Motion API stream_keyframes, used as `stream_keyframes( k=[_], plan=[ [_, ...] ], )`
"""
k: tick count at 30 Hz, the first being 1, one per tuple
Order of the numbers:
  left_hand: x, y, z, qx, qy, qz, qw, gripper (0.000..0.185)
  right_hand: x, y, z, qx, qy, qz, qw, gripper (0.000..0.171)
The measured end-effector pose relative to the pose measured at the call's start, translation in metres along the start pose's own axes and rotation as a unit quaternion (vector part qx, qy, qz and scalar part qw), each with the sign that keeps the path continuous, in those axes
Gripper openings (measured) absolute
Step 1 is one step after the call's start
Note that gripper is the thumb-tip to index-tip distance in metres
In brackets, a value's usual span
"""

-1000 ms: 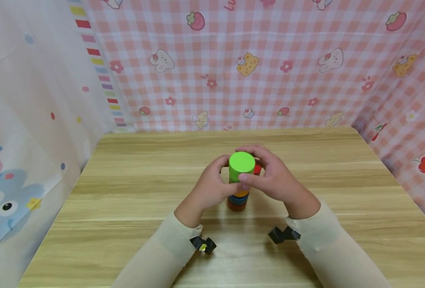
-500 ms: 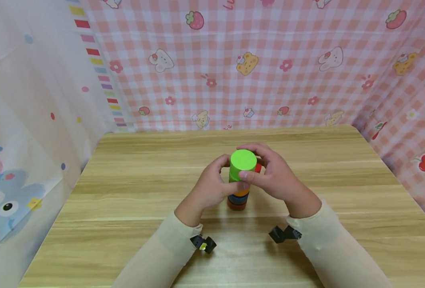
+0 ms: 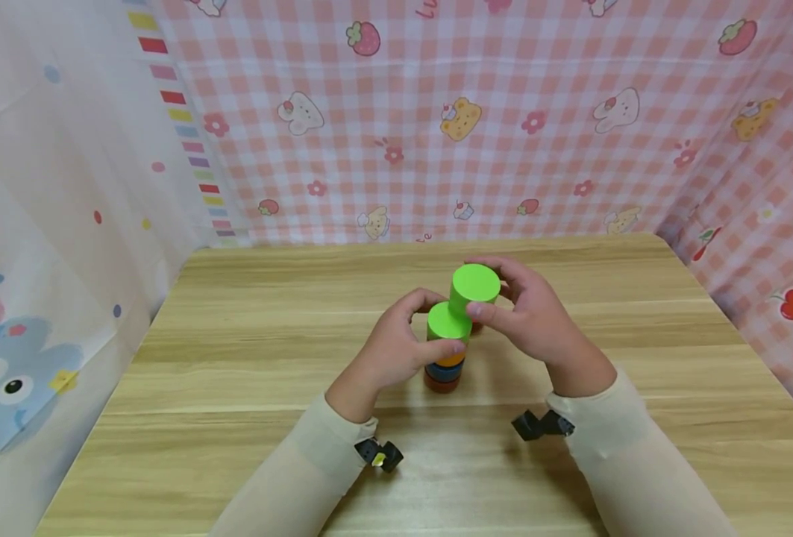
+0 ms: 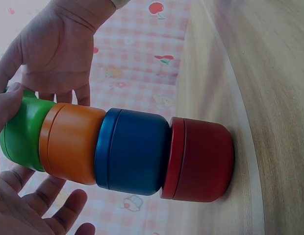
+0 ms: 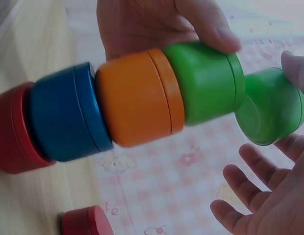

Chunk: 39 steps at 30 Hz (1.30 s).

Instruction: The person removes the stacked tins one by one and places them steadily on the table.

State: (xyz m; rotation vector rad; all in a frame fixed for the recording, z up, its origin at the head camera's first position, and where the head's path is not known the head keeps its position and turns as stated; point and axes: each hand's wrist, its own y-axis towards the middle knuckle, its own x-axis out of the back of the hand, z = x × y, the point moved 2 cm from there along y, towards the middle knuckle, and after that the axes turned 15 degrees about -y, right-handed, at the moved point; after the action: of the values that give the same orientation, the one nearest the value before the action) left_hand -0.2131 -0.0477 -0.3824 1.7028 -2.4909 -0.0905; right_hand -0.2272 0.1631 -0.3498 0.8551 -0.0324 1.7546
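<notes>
Above the stack (image 3: 444,358), your right hand (image 3: 537,328) pinches 1 green cup (image 3: 474,287), while your left hand (image 3: 396,350) grips the stack's top, steadying it.

The table (image 3: 235,358) is pale wood, or a wood-look laminate, with long streaky grain and a smooth, faintly satin top. The stacked cups all look like moulded plastic: the red cup (image 4: 201,159), the blue cup (image 4: 132,152) and the orange cup (image 4: 71,144) are smooth with a soft, half-matt sheen, and the green cup (image 5: 206,81) on top is the same. The loose green cup (image 5: 272,107) looks thinner and slightly see-through. The backdrop (image 3: 503,134) is thin printed cloth, matt and lightly creased. The sleeves (image 3: 282,477) are soft, matt, cream knit fabric.
</notes>
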Motion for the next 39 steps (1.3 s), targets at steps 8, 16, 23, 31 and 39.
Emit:
stream_keyframes(
  k=[8, 16, 23, 31, 39],
  plan=[
    [-0.001, 0.001, 0.0, -0.002, 0.008, -0.001, 1.0, 0.049, 0.008, 0.002, -0.013, -0.012, -0.006, -0.011, 1.0, 0.05],
    [-0.001, 0.0, 0.0, 0.002, 0.005, -0.002, 1.0, 0.048, 0.019, 0.004, -0.026, -0.048, -0.003, -0.02, 0.999, 0.049],
    [-0.001, 0.0, 0.001, 0.008, 0.001, -0.001, 1.0, 0.048, 0.024, 0.005, -0.034, -0.068, -0.003, -0.026, 0.997, 0.048],
    [-0.001, 0.0, 0.0, 0.009, 0.008, 0.0, 0.9999, 0.049, 0.028, 0.005, -0.044, -0.085, -0.008, -0.029, 0.996, 0.047],
    [-0.001, 0.0, 0.0, 0.012, 0.003, 0.0, 0.9999, 0.049, 0.03, 0.006, -0.057, -0.101, -0.018, -0.028, 0.994, 0.05]
  ],
)
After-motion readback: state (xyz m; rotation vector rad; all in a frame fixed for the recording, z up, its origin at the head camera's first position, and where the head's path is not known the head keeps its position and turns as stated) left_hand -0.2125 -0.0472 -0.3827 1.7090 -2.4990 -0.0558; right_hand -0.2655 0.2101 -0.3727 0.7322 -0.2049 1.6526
